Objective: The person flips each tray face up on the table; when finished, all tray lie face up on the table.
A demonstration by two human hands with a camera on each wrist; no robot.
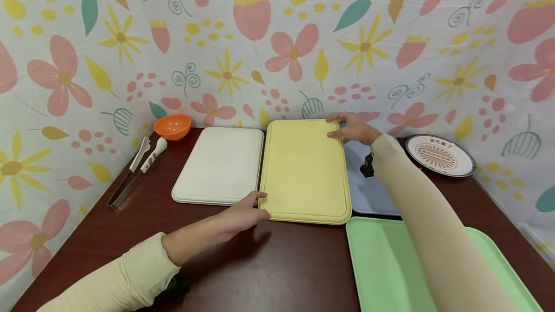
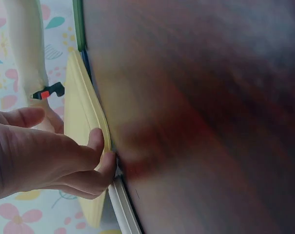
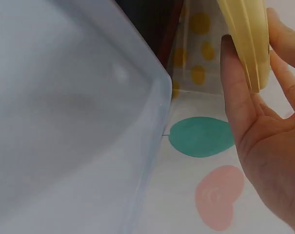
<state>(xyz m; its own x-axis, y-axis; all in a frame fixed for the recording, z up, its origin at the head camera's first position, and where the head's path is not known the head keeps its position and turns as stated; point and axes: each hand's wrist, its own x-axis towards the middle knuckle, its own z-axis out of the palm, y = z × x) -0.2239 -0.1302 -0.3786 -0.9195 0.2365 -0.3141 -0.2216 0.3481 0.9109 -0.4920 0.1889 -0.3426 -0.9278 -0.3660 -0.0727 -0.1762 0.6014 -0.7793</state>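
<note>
A yellow rectangular tray [image 1: 303,172] is held by its corners in front of me, raised at an angle in the left wrist view. My left hand [image 1: 240,218] pinches its near left corner, fingers at the rim. At the far right corner, my right hand [image 1: 355,129] grips the edge; the right wrist view shows the thumb and fingers on either side of the rim. The yellow tray stands between a white tray [image 1: 221,162] on the left and a blue tray [image 1: 368,196] on the right, which my right arm partly covers.
A green tray [image 1: 377,264] lies at the near right under my right forearm. On the far left are an orange bowl [image 1: 172,126] and metal tongs [image 1: 134,170] with white tips. A patterned plate [image 1: 440,155] sits at the back right. A floral cloth [image 1: 295,52] hangs behind the table.
</note>
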